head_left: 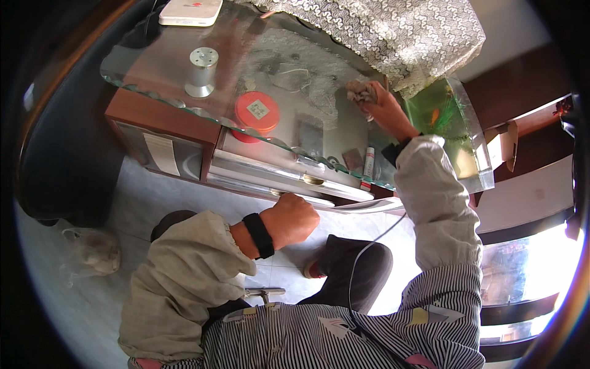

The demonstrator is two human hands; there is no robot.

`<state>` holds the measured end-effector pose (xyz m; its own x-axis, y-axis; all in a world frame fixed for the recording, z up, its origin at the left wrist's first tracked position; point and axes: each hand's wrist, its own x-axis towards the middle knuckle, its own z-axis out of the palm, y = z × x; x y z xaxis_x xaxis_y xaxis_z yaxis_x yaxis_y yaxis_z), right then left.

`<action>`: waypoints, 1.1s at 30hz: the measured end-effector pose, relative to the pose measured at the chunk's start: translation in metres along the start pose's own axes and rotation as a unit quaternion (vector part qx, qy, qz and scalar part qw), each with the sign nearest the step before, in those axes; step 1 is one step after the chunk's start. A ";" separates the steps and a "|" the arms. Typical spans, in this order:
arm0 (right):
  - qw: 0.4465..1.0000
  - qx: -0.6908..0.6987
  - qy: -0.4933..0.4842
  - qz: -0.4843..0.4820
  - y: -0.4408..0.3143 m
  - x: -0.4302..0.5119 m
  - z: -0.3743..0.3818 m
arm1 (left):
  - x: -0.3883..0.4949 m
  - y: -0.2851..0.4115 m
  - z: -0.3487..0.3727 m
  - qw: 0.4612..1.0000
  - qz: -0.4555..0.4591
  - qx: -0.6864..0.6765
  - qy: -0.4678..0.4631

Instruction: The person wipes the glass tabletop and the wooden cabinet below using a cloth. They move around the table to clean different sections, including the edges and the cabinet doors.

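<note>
My right hand grips a crumpled grey cloth at the right part of a glass tabletop with a scalloped edge. My left hand is balled into a fist in front of the cabinet, apart from it, and nothing shows in it. Near the middle of the glass is a round red container bearing a label; whether it sits on or under the glass is hard to tell. A small white and red tube lies near the front edge, left of my right forearm.
A patterned cloth cover drapes over something behind the glass. An aquarium stands right of my right hand. A silver metal support and white box-shaped device are at left. Below is a wooden cabinet; a plastic bag lies on the floor.
</note>
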<state>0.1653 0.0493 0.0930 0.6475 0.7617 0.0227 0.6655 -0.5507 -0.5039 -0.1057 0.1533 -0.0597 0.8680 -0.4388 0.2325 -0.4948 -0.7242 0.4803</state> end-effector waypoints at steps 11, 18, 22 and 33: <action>0.993 -0.110 0.040 -0.028 0.010 0.004 0.006 | 0.006 -0.004 0.003 1.000 -0.011 0.016 -0.004; 0.998 -0.019 0.010 -0.064 0.028 -0.063 -0.016 | 0.003 -0.002 0.003 1.000 -0.013 0.022 0.001; 1.000 0.009 0.017 -0.003 0.066 -0.022 -0.025 | 0.003 -0.003 0.002 1.000 -0.003 0.011 0.002; 0.997 -0.069 0.034 0.026 0.042 -0.050 -0.016 | 0.002 -0.004 0.002 0.999 -0.009 0.051 0.004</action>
<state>0.1663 -0.0170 0.0844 0.7032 0.7085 0.0596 0.6715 -0.6344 -0.3829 -0.1022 0.1544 -0.0629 0.8767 -0.4219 0.2312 -0.4809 -0.7828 0.3950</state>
